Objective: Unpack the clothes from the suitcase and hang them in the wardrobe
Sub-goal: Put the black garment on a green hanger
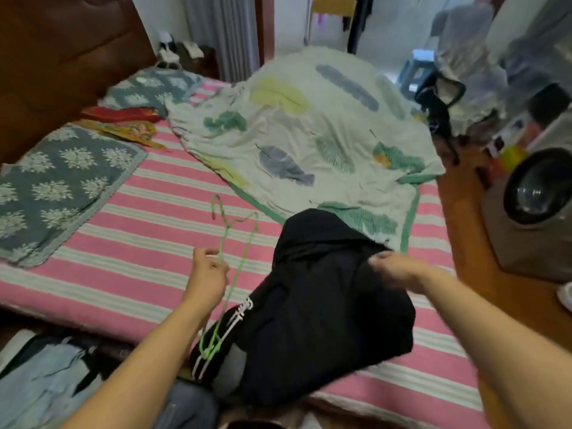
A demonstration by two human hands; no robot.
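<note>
Gripping hanger (238,243), left hand (206,272); lettering unreadable

Two bare forearms, no sleeves visible, L hand (206,270), R hand (399,270), blue denim jeans (185,407) at bottom edge

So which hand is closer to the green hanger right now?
Left. The left hand grips the green hanger by its wire. The right hand is off to the hanger's right, on the black garment, which lies between them.
</note>
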